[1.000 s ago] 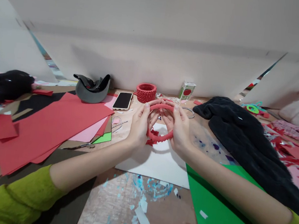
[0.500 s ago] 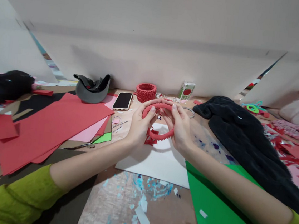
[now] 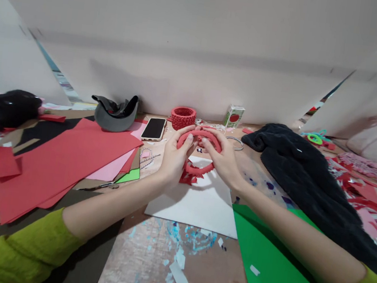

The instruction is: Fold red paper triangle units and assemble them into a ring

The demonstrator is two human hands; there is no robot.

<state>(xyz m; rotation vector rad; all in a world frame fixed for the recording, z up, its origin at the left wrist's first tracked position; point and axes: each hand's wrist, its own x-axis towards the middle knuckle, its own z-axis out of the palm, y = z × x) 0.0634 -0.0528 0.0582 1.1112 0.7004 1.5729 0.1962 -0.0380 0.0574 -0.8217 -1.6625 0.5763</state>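
Both hands hold up a red ring (image 3: 201, 171) that looks padded, with small bumps along its lower edge. My left hand (image 3: 178, 151) is closed around its left side, thumb at the upper left. On the upper right, my right hand (image 3: 222, 156) grips it, with the thumb reaching inward across the opening. Below the ring lies a white sheet (image 3: 194, 206), with red scraps (image 3: 189, 178) on its upper part. Just behind the hands stands a red bumpy round band (image 3: 183, 119). A thin grey ring (image 3: 235, 143) rests right of the hands.
Left are red paper sheets (image 3: 67, 159), scissors (image 3: 101, 186), a grey cap (image 3: 116, 115) and a phone (image 3: 153, 129). A small box (image 3: 234, 116) stands by the wall. On the right lie dark fuzzy cloth (image 3: 299, 181), a green sheet (image 3: 273, 260) and red and pink scraps (image 3: 374, 212).
My right thumb has moved left and down into the ring's opening, and the right hand has shifted slightly over the ring. The left hand keeps its hold.
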